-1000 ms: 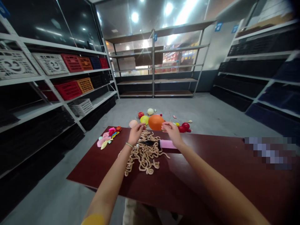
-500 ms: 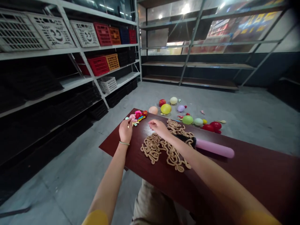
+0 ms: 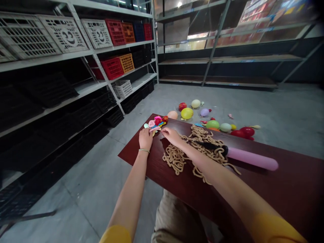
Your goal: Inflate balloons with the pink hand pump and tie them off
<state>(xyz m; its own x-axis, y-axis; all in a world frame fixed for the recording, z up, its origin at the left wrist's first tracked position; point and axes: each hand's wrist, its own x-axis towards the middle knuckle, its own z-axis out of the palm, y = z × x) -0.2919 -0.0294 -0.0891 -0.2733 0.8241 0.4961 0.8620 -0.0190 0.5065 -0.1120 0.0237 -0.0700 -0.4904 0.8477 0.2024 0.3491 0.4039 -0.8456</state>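
Observation:
My left hand (image 3: 146,138), with a pale band at its wrist, is closed on a limp pink balloon (image 3: 155,129) at the far left corner of the table. Just right of it, my right hand (image 3: 172,135) is pinched near the balloon's end; what sits between its fingertips is too small to make out. Beyond my left hand lies a pile of limp balloons (image 3: 159,120) in pink, red, blue and yellow. Tan curly strands (image 3: 174,158) spread under and beside my right forearm. Among them rests a pink and black hand pump (image 3: 253,158).
The dark red table (image 3: 157,175) stands before me. Inflated balloons (image 3: 187,113) of several colours lie on the floor past its far edge. Shelves with plastic crates (image 3: 115,32) line the left, and another shelf rack (image 3: 210,60) stands at the back.
A limp pink balloon now shows stretched out from my left fingers. My right hand has come closer to my left. The whole view has shifted, moving the table rightward in the picture.

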